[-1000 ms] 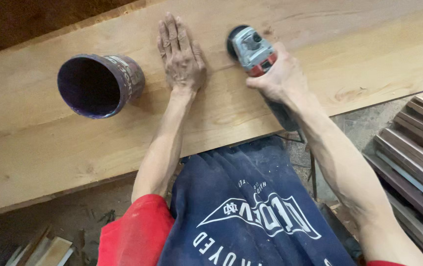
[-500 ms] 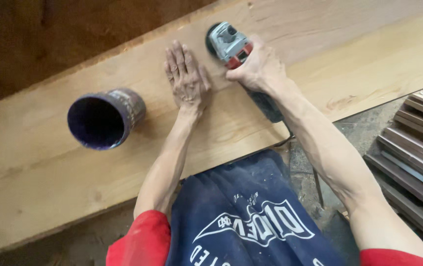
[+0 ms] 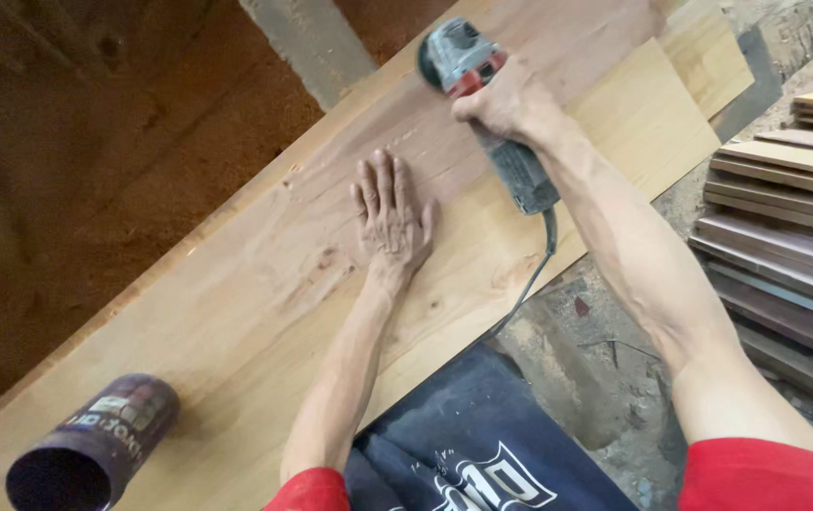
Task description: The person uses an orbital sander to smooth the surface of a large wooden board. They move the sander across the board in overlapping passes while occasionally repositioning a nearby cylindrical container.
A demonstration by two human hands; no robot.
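plank (image 3: 482,237) sanding in hand: right hand (image 3: 506,99) grips the power sander (image 3: 468,61) at its far edge; left hand (image 3: 389,216) flat, open, bracing. next calls for steady, even passes.

The person wears a short-sleeved red top, its sleeves (image 3: 752,473) ending well above the elbows, so both forearms are bare down to the wrists. Over the front hangs a dark navy cloth apron (image 3: 482,445) with pale printed lettering and a pale angular emblem, the fabric creased and dusty. Both hands, the left hand (image 3: 390,220) and the right hand (image 3: 511,102), are bare, with no gloves, rings or watch showing, and the arms look lean and sinewy.
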